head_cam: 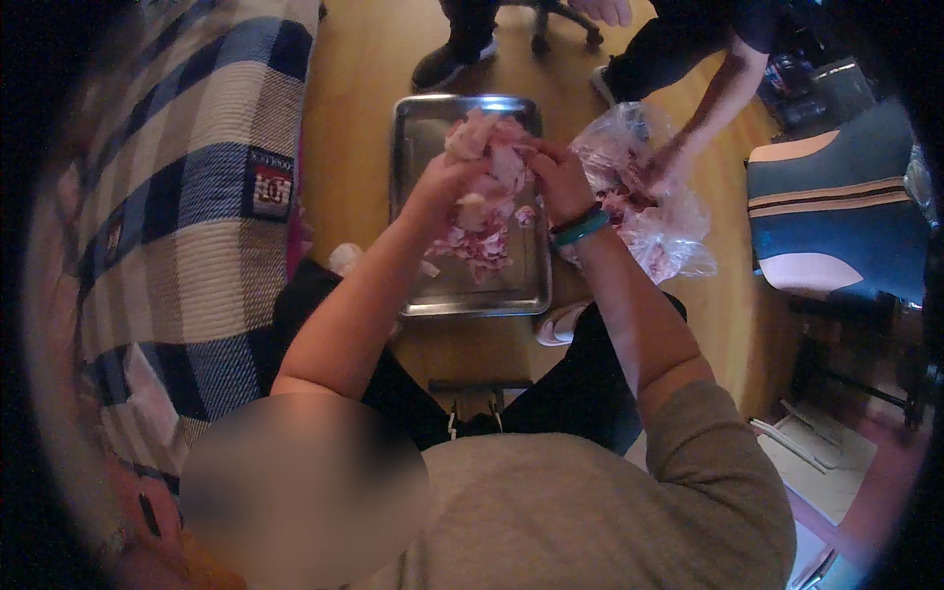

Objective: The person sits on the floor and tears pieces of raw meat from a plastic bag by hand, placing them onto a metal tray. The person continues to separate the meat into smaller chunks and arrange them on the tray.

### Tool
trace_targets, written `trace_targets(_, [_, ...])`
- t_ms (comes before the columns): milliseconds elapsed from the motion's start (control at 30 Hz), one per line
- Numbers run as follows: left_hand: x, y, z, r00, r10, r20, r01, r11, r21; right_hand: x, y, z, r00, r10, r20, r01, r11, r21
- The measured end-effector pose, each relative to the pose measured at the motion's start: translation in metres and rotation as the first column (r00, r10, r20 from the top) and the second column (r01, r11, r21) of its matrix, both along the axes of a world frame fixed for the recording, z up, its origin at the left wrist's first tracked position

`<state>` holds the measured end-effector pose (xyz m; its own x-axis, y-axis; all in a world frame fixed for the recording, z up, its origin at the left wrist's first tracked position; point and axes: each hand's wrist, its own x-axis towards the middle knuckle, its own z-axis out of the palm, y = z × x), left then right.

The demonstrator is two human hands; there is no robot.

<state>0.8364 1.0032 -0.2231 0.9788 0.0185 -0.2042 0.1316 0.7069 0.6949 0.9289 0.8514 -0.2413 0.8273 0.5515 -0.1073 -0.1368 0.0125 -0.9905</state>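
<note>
A clump of soft pink and cream petal-like pieces (504, 158) is held up over a shallow metal tray (537, 284). Its exact material cannot be told. My left hand (451, 184) grips the clump from its left side. On the other side, the fingers of my right hand (564, 181) pinch its edge; a green bangle and a dark band circle that wrist. Below my hands, a loose heap of small pink pieces (476, 251) lies in the tray, with one small piece (524, 215) apart to its right.
Right of the tray, another person's hand (660, 166) reaches into a clear plastic bag (682, 247) of pink and dark-red pieces. That person's shoe (442, 65) stands beyond the tray. A checked bed cover (214, 199) hangs at left; a dark striped chair (833, 203) stands at right.
</note>
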Motion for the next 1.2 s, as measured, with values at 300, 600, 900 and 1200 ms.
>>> trace_targets(300, [0.002,0.004,0.004,1.0,0.03,0.006,-0.03,0.998,0.059,-0.012,0.002,0.028,0.931,0.165,0.327,-0.195,0.979,0.06])
trace_targets(600, [0.0,0.006,0.013,0.998,0.031,0.054,-0.037,0.994,0.104,0.031,-0.01,-0.002,0.912,0.411,-0.008,-0.329,0.741,0.586])
trace_targets(900, [-0.004,0.022,0.002,0.982,-0.001,0.191,0.022,0.994,-0.105,0.032,-0.014,0.039,0.885,0.308,-0.351,0.017,0.729,0.684])
trace_targets(1200, [-0.002,0.011,0.002,0.993,-0.013,0.119,0.032,0.987,-0.156,-0.011,0.01,0.026,0.943,0.301,-0.145,-0.212,0.874,0.437])
